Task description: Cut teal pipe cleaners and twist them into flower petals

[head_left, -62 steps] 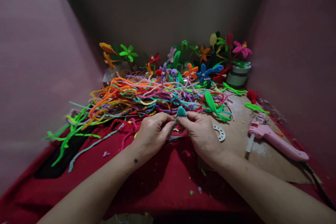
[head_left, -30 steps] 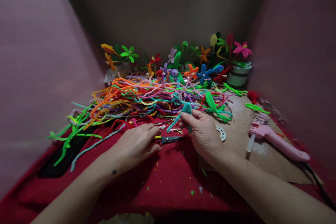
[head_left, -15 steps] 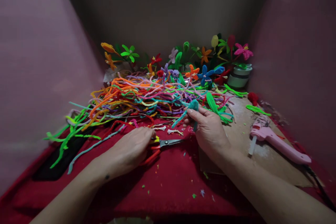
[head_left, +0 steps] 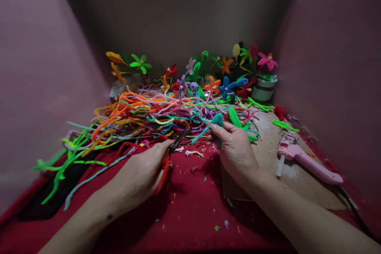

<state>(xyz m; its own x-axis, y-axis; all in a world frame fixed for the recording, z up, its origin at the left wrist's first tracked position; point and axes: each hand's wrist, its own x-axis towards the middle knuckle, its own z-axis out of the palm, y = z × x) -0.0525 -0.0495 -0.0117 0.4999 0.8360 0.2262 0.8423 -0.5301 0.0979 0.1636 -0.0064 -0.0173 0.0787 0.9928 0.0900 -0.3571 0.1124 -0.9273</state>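
My left hand point(head_left: 145, 168) is closed around a pair of scissors point(head_left: 163, 177) with red handles. Their dark blades point up and away, toward the pipe cleaner pile. Between the thumb and fingers of my right hand point(head_left: 236, 152) is a teal pipe cleaner point(head_left: 218, 119) bent into a petal-like loop, its loose ends sticking out below. My palm hides part of it. White stamen-like bits point(head_left: 195, 153) lie on the red cloth point(head_left: 190, 206) between my hands. Just beyond them spreads a tangled heap of colourful pipe cleaners point(head_left: 149, 105).
At right, a pink glue gun point(head_left: 309, 162) with a cord rests on a cardboard sheet point(head_left: 263, 184). Pipe cleaner flowers point(head_left: 226, 87) stand along the back, beside a jar point(head_left: 264, 88). A dark flat object point(head_left: 40, 206) lies at left. Small scraps dot the cloth.
My left hand has picked the scissors up from the cloth, and their blades have swung from pointing right to pointing up and away. My right hand keeps the teal pipe cleaner.
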